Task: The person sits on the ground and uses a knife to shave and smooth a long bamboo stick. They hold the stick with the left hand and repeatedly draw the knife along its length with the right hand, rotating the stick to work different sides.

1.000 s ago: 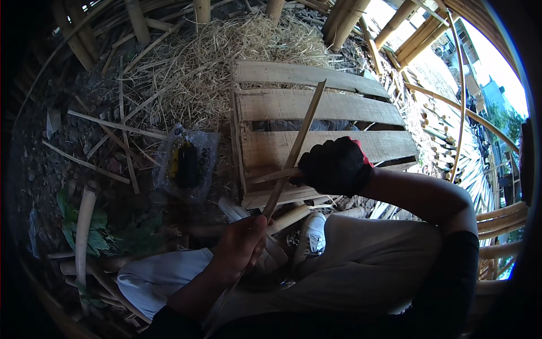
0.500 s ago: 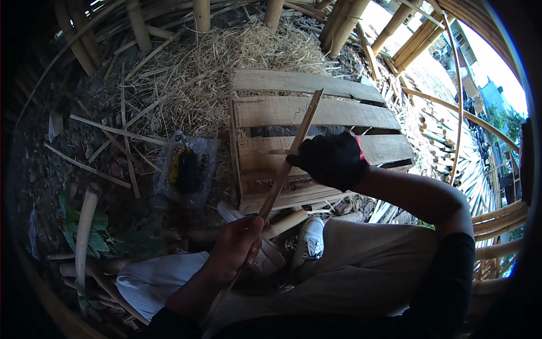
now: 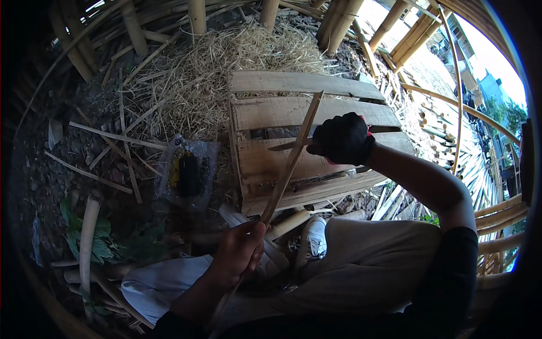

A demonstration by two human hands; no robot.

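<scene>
My bare left hand (image 3: 239, 252) is closed around a long split bamboo strip (image 3: 292, 159), which slants up and to the right over a wooden pallet. My right hand (image 3: 342, 139), in a black glove with red trim, is wrapped round a knife (image 3: 287, 145). The handle is hidden in the glove. The blade points left and crosses the strip a little below its upper end; whether it touches the strip I cannot tell. Below my left hand, the strip's lower end runs down past my forearm.
The slatted wooden pallet (image 3: 316, 113) lies in front of me, with straw (image 3: 203, 85) behind it. Left of it is a clear plastic bag (image 3: 187, 172) with a black and yellow thing inside. Bamboo posts (image 3: 339, 28) stand at the back; cut bamboo pieces (image 3: 88, 243) lie around my legs.
My gloved right hand and the knife have shifted slightly up and to the right, and more of the blade now shows. My left hand and the strip have barely moved.
</scene>
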